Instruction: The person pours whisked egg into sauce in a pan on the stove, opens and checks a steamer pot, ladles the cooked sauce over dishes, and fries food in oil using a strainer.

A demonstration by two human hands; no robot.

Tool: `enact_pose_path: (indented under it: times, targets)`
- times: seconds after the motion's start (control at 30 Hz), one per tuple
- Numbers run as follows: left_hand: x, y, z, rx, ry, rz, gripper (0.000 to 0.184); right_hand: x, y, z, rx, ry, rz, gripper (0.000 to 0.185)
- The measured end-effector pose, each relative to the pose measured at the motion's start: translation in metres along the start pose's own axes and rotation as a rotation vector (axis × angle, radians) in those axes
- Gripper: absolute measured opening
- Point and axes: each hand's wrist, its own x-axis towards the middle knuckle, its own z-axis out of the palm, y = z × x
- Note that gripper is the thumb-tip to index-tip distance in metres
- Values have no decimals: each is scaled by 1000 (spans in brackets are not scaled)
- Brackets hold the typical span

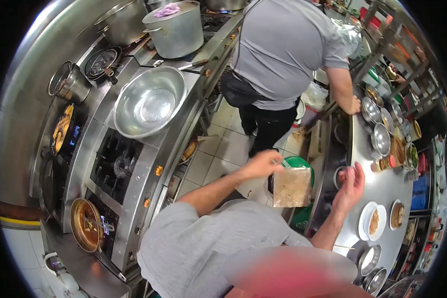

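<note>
My left hand is stretched out in front of me with its fingers curled together. A small pale piece shows at its fingertips; what they hold is not clear. Just beyond and below the fingers is a flat, square, brownish thing with clear-looking edges. It lies over or in front of a green bin, and I cannot tell whether my fingers touch it. My right hand is raised beside the steel counter, fingers bent but apart, nothing visible in them. White plates, one with food, are near its wrist.
Left is a stove line with a large steel bowl, a lidded pot and a pan of sauce over a flame. A co-worker in grey stands ahead in the aisle. Metal bowls line the right counter.
</note>
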Motion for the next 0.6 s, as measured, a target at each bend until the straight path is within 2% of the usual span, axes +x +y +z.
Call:
enact_pose_path:
  times: [0.03, 0.1, 0.13, 0.17, 0.2, 0.27, 0.33, 0.43, 0.57, 0.6]
  targets:
    - [-5, 27, -56, -44, 125, -124, 32, 11, 12, 31, -13, -19, 12, 28]
    - [-26, 46, -145, 186, 574, -55, 31, 29, 36, 93, -47, -95, 64, 28]
    - [-36, 54, -183, 185, 735, -131, 29, 39, 51, 121, -65, -146, 97, 28]
    - [-49, 62, -215, 170, 889, -184, 26, 49, 64, 150, -50, -224, 92, 27]
    - [-60, 52, -246, 185, 1061, -147, 23, 58, 76, 179, -36, -301, 90, 27]
    - [-78, 52, -293, 368, 1268, -138, 20, 75, 92, 237, -38, -416, 163, 27]
    - [-89, 44, -326, 539, 1365, -159, 19, 99, 132, 289, -36, -575, 58, 28]
    - [-87, 31, -352, 492, 1455, -187, 19, 130, 166, 367, -108, -782, 17, 31]
    - [-67, 22, -372, 520, 1413, -293, 21, 170, 211, 455, -126, -970, -75, 36]
    - [-58, 30, -372, 507, 1450, -255, 22, 179, 217, 473, -116, -1010, -86, 38]
